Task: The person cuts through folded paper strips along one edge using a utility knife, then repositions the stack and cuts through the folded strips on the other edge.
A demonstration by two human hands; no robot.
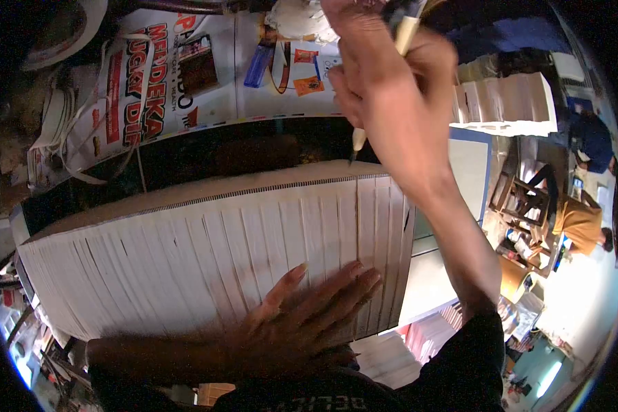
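Observation:
My left hand [305, 319] lies palm down with spread fingers on a long row of tightly packed white paper booklets [206, 240]. Above the row's far edge, my right hand [398, 89] is closed around a slim pale-handled tool [357, 141]. The tool's narrow dark tip points down at the brownish far side of the row, near its right end. Whether the tip touches the paper I cannot tell. A fine dark comb-like line runs along the row's upper edge.
Beyond the row lies a printed banner [151, 89] with a blue lighter [259, 65] and small orange packets [309, 84] on it. A white cord [93, 175] loops at the left. More stacked paper [508, 103] stands at the right. Another person [580, 223] sits farther off.

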